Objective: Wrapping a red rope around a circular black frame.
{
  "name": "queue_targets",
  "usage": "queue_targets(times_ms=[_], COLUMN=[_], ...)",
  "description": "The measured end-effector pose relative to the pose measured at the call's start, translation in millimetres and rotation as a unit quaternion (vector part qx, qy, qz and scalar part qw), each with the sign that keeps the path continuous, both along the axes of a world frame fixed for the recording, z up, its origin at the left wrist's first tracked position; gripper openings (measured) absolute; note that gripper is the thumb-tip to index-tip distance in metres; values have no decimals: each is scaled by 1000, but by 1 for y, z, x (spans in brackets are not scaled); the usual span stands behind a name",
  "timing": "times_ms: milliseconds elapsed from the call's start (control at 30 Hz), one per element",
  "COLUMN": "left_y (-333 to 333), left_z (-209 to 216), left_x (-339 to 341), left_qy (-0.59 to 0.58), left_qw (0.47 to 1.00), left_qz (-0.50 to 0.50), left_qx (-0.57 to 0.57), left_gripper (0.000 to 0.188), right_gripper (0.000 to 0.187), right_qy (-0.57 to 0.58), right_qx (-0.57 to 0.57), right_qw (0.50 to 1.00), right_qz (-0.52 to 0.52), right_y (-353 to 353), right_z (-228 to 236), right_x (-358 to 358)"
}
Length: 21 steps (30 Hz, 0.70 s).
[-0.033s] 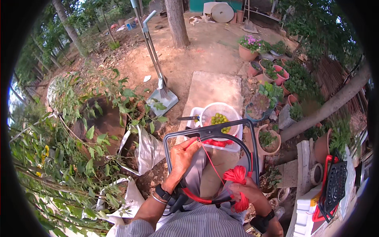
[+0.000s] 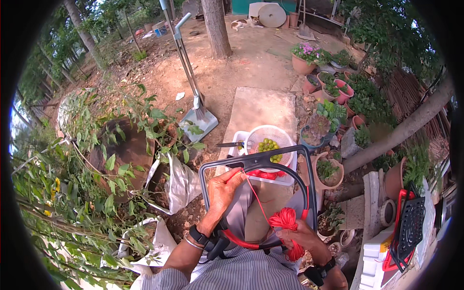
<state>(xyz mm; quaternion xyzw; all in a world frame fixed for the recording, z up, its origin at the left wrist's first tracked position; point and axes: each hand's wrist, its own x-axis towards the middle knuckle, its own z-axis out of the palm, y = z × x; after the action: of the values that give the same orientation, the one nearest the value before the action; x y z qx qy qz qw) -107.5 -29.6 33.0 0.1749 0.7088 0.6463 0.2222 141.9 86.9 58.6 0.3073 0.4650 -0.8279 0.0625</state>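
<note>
A black tubular frame (image 2: pixel 261 158) with rounded corners, a curved inner bar and red-wrapped stretches stands over my lap. At the left part of its top bar, my left hand (image 2: pixel 223 192) is closed, thumb and fingers pinching the end of a thin red string (image 2: pixel 259 200). The string runs slack and slanting down to a skein of red twine (image 2: pixel 284 220) at the frame's lower right. My right hand (image 2: pixel 305 236) is wrapped round that skein. Some of the right fingers are hidden behind the twine.
Beyond the frame, a white tray (image 2: pixel 288 181) holds a white colander (image 2: pixel 290 138) with green fruit (image 2: pixel 267 145), red material and a dark knife (image 2: pixel 229 144). A dustpan (image 2: pixel 202 126) with broom stands left. Potted plants (image 2: pixel 328 171) line the right; leafy branches (image 2: pixel 116 169) crowd the left.
My right hand and the skein have shifted slightly left and down. The left hand stays at the top bar, still pinching the string.
</note>
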Motion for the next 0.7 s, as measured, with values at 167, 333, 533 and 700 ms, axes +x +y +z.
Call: queue_targets(times_ms=[167, 333, 533, 700], left_y=[-4, 3, 6, 7], left_z=[8, 19, 26, 21], left_x=[-6, -20, -22, -21], left_qy=[-34, -195, -248, -203], left_qw=[999, 978, 965, 978], left_qz=[-15, -62, -80, -54], left_qx=[-3, -31, 18, 12], left_gripper=[22, 22, 27, 20], right_gripper=[29, 31, 32, 33], right_qy=[20, 43, 26, 0], right_qx=[145, 140, 112, 137], right_qw=[958, 967, 969, 969], right_qz=[245, 209, 219, 207], right_y=[-7, -16, -21, -9], right_z=[18, -4, -21, -3], right_x=[0, 7, 11, 8])
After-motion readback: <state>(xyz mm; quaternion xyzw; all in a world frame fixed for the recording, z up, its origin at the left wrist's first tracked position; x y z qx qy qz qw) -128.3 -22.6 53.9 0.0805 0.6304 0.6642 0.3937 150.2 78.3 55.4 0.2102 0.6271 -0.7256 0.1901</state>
